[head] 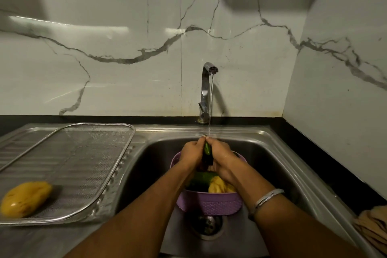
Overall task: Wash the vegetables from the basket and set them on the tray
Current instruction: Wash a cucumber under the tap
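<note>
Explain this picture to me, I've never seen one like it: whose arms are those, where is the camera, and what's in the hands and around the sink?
There is no machine here. A person wears a wide-angle camera on the head, looking forward and down, so the two arms reaching in from the bottom are that person's own.

The left hand and right hand together grip a green vegetable, held upright under the stream of water running from the tap.

Below the hands, a purple basket sits in the steel sink. It holds another green vegetable and a yellow one.

On the left, a wire-mesh tray lies on the draining board, with one yellow vegetable on it. A tan cloth shows at the right edge.
</note>
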### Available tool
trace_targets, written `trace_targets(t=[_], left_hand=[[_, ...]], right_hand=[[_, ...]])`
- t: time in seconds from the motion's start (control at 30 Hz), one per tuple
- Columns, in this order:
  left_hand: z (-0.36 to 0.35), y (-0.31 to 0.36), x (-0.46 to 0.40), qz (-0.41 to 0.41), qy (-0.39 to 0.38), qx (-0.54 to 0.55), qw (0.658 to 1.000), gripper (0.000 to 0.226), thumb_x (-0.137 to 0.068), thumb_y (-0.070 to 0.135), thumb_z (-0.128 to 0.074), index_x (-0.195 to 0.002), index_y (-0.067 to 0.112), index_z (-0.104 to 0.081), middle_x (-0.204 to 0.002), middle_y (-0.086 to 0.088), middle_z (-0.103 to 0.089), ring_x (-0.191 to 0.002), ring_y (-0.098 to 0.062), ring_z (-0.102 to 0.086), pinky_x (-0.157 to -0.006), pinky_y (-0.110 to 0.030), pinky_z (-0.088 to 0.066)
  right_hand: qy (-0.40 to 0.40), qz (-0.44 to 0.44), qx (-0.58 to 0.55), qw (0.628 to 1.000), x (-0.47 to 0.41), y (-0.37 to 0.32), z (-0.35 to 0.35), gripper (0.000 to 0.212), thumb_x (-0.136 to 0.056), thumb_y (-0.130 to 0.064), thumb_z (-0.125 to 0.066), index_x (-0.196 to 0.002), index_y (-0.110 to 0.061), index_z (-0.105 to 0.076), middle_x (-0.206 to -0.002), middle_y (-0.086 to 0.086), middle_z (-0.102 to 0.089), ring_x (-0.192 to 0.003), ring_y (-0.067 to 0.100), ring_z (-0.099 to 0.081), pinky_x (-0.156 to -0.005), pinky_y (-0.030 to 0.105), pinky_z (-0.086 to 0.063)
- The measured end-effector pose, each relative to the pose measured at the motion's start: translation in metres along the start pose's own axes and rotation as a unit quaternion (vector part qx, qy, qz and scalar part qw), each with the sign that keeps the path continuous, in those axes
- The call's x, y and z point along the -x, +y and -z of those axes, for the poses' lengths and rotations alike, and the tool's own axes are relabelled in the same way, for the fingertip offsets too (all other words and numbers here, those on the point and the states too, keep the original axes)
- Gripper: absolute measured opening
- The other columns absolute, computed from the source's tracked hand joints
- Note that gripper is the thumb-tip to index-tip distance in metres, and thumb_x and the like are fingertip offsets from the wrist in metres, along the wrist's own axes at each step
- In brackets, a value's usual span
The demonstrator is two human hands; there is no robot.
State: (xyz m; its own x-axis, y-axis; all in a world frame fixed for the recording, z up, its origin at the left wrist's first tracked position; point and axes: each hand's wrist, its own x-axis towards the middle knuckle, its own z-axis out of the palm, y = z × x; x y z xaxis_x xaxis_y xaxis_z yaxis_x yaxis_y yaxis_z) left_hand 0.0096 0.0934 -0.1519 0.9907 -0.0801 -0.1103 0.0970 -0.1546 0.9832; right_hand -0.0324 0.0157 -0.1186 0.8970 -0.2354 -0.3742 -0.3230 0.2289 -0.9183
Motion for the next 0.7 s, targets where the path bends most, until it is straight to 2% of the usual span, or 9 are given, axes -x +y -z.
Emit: trace_targets(t=[0.13,0.2,0.27,0.33,0.4,0.47,0.57,0.63,0.7], left_hand=[[-0.006,-0.001,0.0,0.014,-0.026,0.006,1.0,0.042,-0.105,0.044,-0.044,-0.112,0.011,-0.069,-0.103,-0.013,-0.072,-0.099,-0.028,-0.07,-0.093,-0.048,-0.058],[-0.009,0.001,0.003,0.016,-0.048,0.032,0.998,0.041,-0.104,0.046,-0.045,-0.114,0.013,-0.068,-0.106,-0.013,-0.073,-0.101,-0.029,-0.071,-0.091,-0.049,-0.059],[-0.006,0.003,0.005,0.008,-0.058,0.049,0.997,0.041,-0.105,0.045,-0.045,-0.114,0.013,-0.069,-0.107,-0.011,-0.073,-0.1,-0.026,-0.071,-0.091,-0.044,-0.059],[-0.004,0.003,0.005,0.02,-0.073,0.063,0.995,0.046,-0.106,0.045,-0.041,-0.115,0.01,-0.069,-0.098,-0.009,-0.072,-0.092,-0.022,-0.069,-0.081,-0.036,-0.059],[-0.007,0.002,0.003,0.04,-0.091,0.097,0.99,0.046,-0.107,0.045,-0.036,-0.112,0.008,-0.064,-0.083,-0.008,-0.066,-0.076,-0.017,-0.064,-0.063,-0.029,-0.054],[-0.013,0.003,0.004,0.073,-0.083,0.137,0.984,0.043,-0.107,0.043,-0.035,-0.119,0.008,-0.057,-0.091,-0.013,-0.065,-0.077,-0.019,-0.062,-0.06,-0.03,-0.054],[-0.025,-0.002,-0.004,0.1,-0.064,0.153,0.981,0.041,-0.104,0.045,-0.038,-0.127,0.017,-0.056,-0.117,-0.018,-0.067,-0.105,-0.029,-0.067,-0.087,-0.045,-0.058],[-0.036,-0.012,-0.019,0.09,-0.061,0.164,0.98,0.056,-0.094,0.059,-0.045,-0.13,0.019,-0.06,-0.12,-0.015,-0.068,-0.112,-0.031,-0.065,-0.097,-0.049,-0.053],[-0.036,-0.006,-0.003,0.086,-0.074,0.18,0.977,0.071,-0.088,0.068,-0.044,-0.136,0.018,-0.058,-0.128,-0.012,-0.066,-0.11,-0.023,-0.064,-0.105,-0.049,-0.048]], right_hand=[[0.005,0.006,0.023,1.0,0.006,-0.006,-0.002,0.033,-0.108,-0.022,-0.039,-0.13,-0.004,-0.055,-0.129,0.028,-0.058,-0.121,0.038,-0.057,-0.107,0.051,-0.047],[0.027,-0.001,-0.015,1.0,0.0,-0.008,0.006,0.031,-0.104,-0.032,-0.049,-0.122,-0.009,-0.06,-0.117,0.023,-0.063,-0.11,0.038,-0.061,-0.099,0.058,-0.052],[0.018,0.0,-0.04,0.999,-0.006,-0.007,0.011,0.029,-0.101,-0.037,-0.054,-0.112,-0.011,-0.064,-0.104,0.02,-0.066,-0.097,0.037,-0.065,-0.091,0.064,-0.054],[0.009,0.002,-0.041,0.999,-0.005,-0.007,0.01,0.031,-0.1,-0.04,-0.055,-0.106,-0.012,-0.065,-0.096,0.018,-0.066,-0.087,0.034,-0.065,-0.09,0.065,-0.053],[0.01,0.012,-0.031,0.999,-0.005,-0.006,0.006,0.032,-0.102,-0.042,-0.053,-0.108,-0.013,-0.065,-0.098,0.018,-0.066,-0.086,0.031,-0.063,-0.093,0.058,-0.055],[0.025,0.043,0.01,0.999,-0.006,-0.002,0.003,0.032,-0.106,-0.039,-0.045,-0.119,-0.015,-0.062,-0.105,0.018,-0.065,-0.09,0.029,-0.063,-0.096,0.051,-0.054],[0.023,0.105,0.043,0.993,-0.007,0.005,0.005,0.037,-0.109,-0.028,-0.04,-0.138,-0.009,-0.051,-0.13,0.026,-0.059,-0.109,0.039,-0.06,-0.103,0.053,-0.048],[0.023,0.115,0.04,0.992,-0.009,0.007,0.007,0.038,-0.107,-0.024,-0.042,-0.137,-0.001,-0.051,-0.136,0.029,-0.057,-0.119,0.048,-0.058,-0.103,0.056,-0.046],[0.026,0.119,0.029,0.992,-0.009,0.006,0.009,0.037,-0.106,-0.023,-0.045,-0.134,0.0,-0.053,-0.134,0.029,-0.058,-0.116,0.047,-0.06,-0.1,0.055,-0.049]])
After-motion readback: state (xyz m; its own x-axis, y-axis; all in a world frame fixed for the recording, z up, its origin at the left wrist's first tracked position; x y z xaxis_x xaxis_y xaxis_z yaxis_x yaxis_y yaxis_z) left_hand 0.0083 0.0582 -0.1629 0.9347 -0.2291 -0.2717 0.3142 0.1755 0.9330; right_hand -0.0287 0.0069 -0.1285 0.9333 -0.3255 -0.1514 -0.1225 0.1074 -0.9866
